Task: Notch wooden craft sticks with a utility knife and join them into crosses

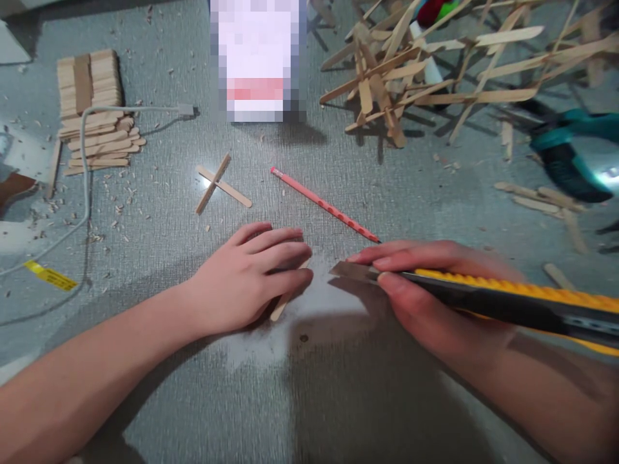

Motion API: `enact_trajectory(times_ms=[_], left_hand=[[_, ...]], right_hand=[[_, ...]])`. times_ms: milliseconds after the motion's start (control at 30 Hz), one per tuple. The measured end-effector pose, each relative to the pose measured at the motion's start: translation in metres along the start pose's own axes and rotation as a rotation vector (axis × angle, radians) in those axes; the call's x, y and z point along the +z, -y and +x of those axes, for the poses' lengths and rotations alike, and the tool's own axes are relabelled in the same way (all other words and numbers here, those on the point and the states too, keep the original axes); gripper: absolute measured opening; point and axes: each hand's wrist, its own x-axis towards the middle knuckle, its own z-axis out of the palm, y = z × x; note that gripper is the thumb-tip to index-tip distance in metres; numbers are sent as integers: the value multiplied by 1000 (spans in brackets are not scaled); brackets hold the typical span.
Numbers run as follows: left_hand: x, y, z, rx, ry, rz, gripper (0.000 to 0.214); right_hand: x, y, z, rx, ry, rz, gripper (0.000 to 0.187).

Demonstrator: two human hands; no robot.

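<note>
My left hand [256,267] lies palm down on the table, its fingers bent over a wooden craft stick [280,308] and holding it against the surface. Most of that stick is hidden; one rounded end shows below my thumb. In my right hand [430,296] is a black and yellow utility knife [522,312], gripped close to its front. Its blade [355,272] is out, points left and stays a little apart from my left fingers. A pink pencil [326,206] lies just beyond both hands. Two crossed craft sticks [216,182] rest beyond my left hand.
A stack of craft sticks [97,109] stands at the back left, with a grey cable [86,167] running over it. Many joined sticks [387,77] fill the back right. Teal-handled pliers [556,142] lie at right. Wood shavings are scattered about. A blurred-out object [256,58] is at the back.
</note>
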Motion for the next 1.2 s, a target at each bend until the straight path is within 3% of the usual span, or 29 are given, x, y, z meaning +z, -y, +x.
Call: enact_trajectory(times_ms=[100,233,433,633,1033,1200], left_hand=[[0,1,0,-58,-38,-1,18],[-2,1,-1,-41,-71,-15,17],[-6,-2,-2,-8,-87,-84,17],[-4,-1,-2,-34,-84,-121,14],[-2,-1,-2,-30,-84,-99,20],[-1,-1,-2,-43,-86,-117,21]], right_hand=[[1,4,1,105,-63,27,14],[1,5,3,85,-25,29,15],[5,11,12,-122,210,-50,20],[9,12,10,-178,324,-54,23],[10,16,12,-139,353,-104,23],[9,12,1,-110,387,-141,22]])
